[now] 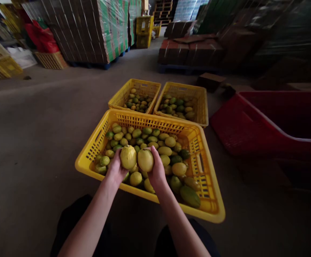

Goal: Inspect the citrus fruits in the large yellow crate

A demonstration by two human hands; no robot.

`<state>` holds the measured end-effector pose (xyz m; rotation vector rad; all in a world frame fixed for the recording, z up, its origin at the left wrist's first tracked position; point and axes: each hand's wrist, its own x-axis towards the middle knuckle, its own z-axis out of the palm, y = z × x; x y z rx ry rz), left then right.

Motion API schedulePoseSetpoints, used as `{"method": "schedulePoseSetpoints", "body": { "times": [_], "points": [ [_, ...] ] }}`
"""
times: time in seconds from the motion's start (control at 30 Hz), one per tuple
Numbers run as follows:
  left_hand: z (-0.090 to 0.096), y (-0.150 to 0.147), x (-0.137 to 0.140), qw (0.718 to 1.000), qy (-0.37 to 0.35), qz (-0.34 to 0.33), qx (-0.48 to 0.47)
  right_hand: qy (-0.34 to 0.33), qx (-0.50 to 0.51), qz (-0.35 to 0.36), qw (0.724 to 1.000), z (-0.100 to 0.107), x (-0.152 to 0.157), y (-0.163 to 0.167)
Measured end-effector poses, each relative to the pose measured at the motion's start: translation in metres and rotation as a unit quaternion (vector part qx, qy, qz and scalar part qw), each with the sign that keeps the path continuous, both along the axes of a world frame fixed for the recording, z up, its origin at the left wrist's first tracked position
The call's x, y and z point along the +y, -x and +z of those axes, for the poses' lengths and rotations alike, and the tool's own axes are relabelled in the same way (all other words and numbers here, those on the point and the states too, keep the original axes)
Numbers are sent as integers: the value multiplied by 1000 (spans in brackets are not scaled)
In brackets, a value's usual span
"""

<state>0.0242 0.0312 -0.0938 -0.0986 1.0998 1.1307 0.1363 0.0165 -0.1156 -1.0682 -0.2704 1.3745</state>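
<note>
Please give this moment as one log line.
left hand: holds left fruit; right hand: holds right fruit; below: near crate, more fruit

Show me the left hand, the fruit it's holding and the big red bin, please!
Left hand (115, 169): head view, the middle of the hand.
Fruit (128, 157): head view, the middle of its yellow skin.
Red bin (232, 125): head view, its outer wall.

A tall stack of boxes (112, 30), partly plastic-wrapped, stands on a blue pallet (107, 66), with a red bag (41, 37) and a slatted crate (50, 60) just left of it. Right of the stack are two piled yellow crates (144, 32), then low brown cartons (190, 53). Well to its right and nearer the camera sits a red tub (232, 128).
</note>
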Motion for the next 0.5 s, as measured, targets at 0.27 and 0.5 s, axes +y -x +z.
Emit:
{"method": "schedulePoseSetpoints", "body": {
  "times": [0.27, 0.5],
  "points": [
    [9, 12, 3, 999, -16, -25, 17, 91, 55, -8, 994, 16, -5, -12],
    [23, 17, -11, 998, 1, -22, -53, 105, 94, 1, 990, 19, -7, -19]
  ]
}}
